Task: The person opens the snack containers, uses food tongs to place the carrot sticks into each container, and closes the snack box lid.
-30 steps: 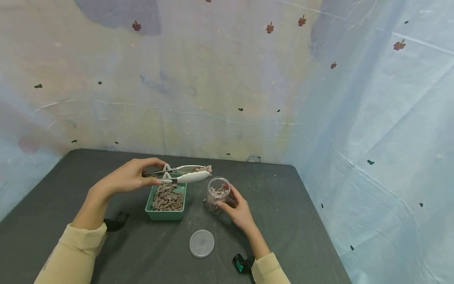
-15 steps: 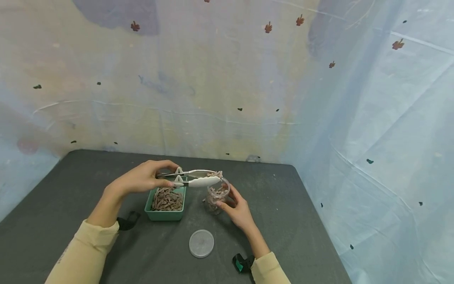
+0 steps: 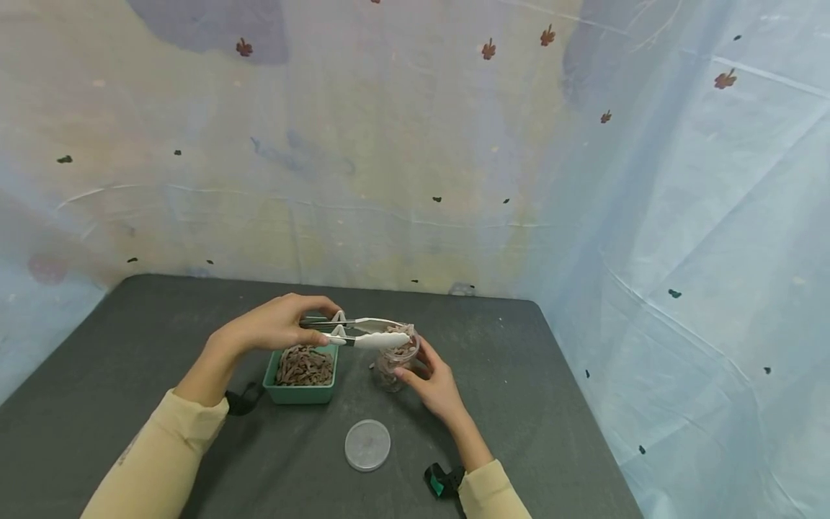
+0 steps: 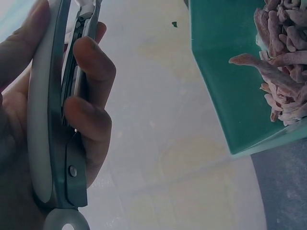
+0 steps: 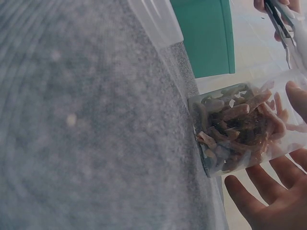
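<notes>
My left hand [image 3: 275, 324] grips a pair of tongs with white tips [image 3: 382, 341], fingers and thumb on either side of the handles. The tong tips lie at the mouth of a clear jar [image 3: 391, 379], with brownish dried strips between them. My right hand [image 3: 437, 386] holds the jar upright on the table, thumb on the near side and fingers behind. Many similar strips [image 5: 240, 120] fill the jar's lower part in the right wrist view. Left of the jar stands a green rectangular tub [image 3: 301, 395] with a heap of strips [image 3: 303, 366], partly beneath the left hand.
A round translucent lid [image 3: 367, 445] lies flat on the dark table [image 3: 519, 404] in front of the tub and jar. Behind the table's far edge hangs a patterned curtain [image 3: 363, 144], which continues down the right side. Each wrist wears a black strap [image 3: 444, 481].
My left hand has carried the tongs and their strips rightward from over the tub, and the tips have come down to the jar's mouth. My right hand and the jar have stayed put.
</notes>
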`<state>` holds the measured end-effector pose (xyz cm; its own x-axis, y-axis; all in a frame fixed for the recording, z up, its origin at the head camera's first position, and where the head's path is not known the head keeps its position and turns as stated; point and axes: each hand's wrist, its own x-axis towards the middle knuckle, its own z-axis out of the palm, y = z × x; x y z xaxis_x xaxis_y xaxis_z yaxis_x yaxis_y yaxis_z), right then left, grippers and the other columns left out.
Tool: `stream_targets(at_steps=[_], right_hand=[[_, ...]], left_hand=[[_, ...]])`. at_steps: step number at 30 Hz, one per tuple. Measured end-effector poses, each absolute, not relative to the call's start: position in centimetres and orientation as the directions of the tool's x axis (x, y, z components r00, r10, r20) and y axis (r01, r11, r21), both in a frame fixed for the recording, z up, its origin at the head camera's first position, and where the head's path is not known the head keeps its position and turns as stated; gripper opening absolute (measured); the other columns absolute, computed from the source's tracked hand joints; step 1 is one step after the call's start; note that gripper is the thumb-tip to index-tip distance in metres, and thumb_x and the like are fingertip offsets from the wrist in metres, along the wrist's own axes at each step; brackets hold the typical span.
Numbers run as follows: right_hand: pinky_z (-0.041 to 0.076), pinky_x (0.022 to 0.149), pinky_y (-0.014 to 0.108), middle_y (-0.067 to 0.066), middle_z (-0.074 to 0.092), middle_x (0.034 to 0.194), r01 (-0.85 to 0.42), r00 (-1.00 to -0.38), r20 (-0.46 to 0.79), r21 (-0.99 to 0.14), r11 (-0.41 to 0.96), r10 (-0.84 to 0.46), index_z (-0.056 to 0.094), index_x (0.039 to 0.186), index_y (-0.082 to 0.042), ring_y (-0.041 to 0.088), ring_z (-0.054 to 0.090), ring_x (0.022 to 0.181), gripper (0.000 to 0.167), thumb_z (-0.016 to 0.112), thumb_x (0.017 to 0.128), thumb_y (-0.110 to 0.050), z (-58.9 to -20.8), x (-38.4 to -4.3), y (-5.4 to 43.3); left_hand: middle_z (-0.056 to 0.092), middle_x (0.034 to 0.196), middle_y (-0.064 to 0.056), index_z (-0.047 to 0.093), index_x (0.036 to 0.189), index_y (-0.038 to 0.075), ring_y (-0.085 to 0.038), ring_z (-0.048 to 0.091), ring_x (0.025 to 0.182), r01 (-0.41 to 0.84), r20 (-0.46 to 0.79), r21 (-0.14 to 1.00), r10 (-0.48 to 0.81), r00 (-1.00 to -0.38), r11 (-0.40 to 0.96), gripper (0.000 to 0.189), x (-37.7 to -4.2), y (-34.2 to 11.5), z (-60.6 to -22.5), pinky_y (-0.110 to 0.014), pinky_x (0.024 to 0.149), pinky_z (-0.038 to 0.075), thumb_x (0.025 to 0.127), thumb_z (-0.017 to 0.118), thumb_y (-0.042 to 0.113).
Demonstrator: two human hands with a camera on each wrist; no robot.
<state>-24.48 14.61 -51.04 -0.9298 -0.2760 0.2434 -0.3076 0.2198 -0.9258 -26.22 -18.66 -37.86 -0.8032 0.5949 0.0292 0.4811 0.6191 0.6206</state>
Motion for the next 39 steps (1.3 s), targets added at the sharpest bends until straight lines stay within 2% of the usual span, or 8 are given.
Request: stream_targets(at_steps=[5, 20, 31, 34, 37, 39], right_hand=[[0.049, 0.109, 0.053, 0.014, 0.048, 0.157, -0.322, -0.925, 0.254, -0.919, 0.229, -0.281, 0.037, 0.162, -0.012, 0.036, 0.050, 0.141, 0.077, 0.078, 0.096, -0.016, -51.0, -24.5, 14.7], [0.048, 0.109, 0.050, 0.010, 0.051, 0.156, -0.302, -0.933, 0.240, -0.927, 0.222, -0.268, 0.041, 0.161, -0.014, 0.030, 0.052, 0.141, 0.076, 0.079, 0.095, -0.015, -51.1, -24.5, 14.6], [0.047, 0.110, 0.052, 0.011, 0.051, 0.156, -0.295, -0.934, 0.236, -0.932, 0.209, -0.266, 0.042, 0.160, -0.015, 0.031, 0.051, 0.141, 0.074, 0.078, 0.096, -0.015, -51.0, -24.3, 14.5], [0.047, 0.110, 0.052, 0.011, 0.050, 0.156, -0.295, -0.935, 0.234, -0.931, 0.217, -0.267, 0.041, 0.160, -0.015, 0.032, 0.051, 0.142, 0.075, 0.078, 0.096, -0.015, -51.1, -24.3, 14.5], [0.047, 0.110, 0.052, 0.012, 0.050, 0.157, -0.297, -0.935, 0.236, -0.928, 0.224, -0.264, 0.041, 0.160, -0.014, 0.033, 0.051, 0.142, 0.074, 0.078, 0.096, -0.015, -51.1, -24.4, 14.5], [0.048, 0.110, 0.052, 0.013, 0.050, 0.156, -0.299, -0.936, 0.238, -0.927, 0.227, -0.261, 0.042, 0.160, -0.014, 0.034, 0.051, 0.142, 0.074, 0.079, 0.096, -0.016, -51.1, -24.4, 14.5]], left_hand=[[0.063, 0.140, -0.011, 0.061, 0.142, 0.018, -0.034, 0.064, 0.122, 0.485, 0.000, 0.598, 0.605, -0.796, 0.639, 0.051, -26.5, -18.4, -37.1, -0.054, 0.093, 0.055, 0.098, 0.073, 0.040], [0.063, 0.140, -0.010, 0.061, 0.143, 0.019, -0.033, 0.064, 0.121, 0.477, -0.032, 0.575, 0.601, -0.798, 0.664, 0.052, -26.4, -18.0, -36.3, -0.053, 0.091, 0.056, 0.096, 0.076, 0.038], [0.064, 0.139, -0.009, 0.061, 0.142, 0.020, -0.035, 0.062, 0.124, 0.492, -0.003, 0.574, 0.603, -0.798, 0.654, 0.052, -26.3, -18.2, -36.8, -0.055, 0.093, 0.054, 0.096, 0.076, 0.039], [0.064, 0.140, -0.010, 0.060, 0.143, 0.021, -0.029, 0.067, 0.113, 0.484, 0.014, 0.584, 0.587, -0.809, 0.652, 0.054, -26.2, -18.3, -37.1, -0.049, 0.087, 0.056, 0.095, 0.077, 0.040], [0.061, 0.143, -0.011, 0.058, 0.146, 0.019, -0.024, 0.069, 0.094, 0.465, 0.034, 0.609, 0.565, -0.824, 0.642, 0.059, -26.2, -18.6, -37.5, -0.043, 0.076, 0.054, 0.094, 0.078, 0.041], [0.059, 0.145, -0.012, 0.056, 0.148, 0.019, -0.023, 0.069, 0.093, 0.451, 0.051, 0.620, 0.541, -0.840, 0.642, 0.063, -26.0, -18.8, -37.8, -0.042, 0.076, 0.054, 0.094, 0.078, 0.040]])
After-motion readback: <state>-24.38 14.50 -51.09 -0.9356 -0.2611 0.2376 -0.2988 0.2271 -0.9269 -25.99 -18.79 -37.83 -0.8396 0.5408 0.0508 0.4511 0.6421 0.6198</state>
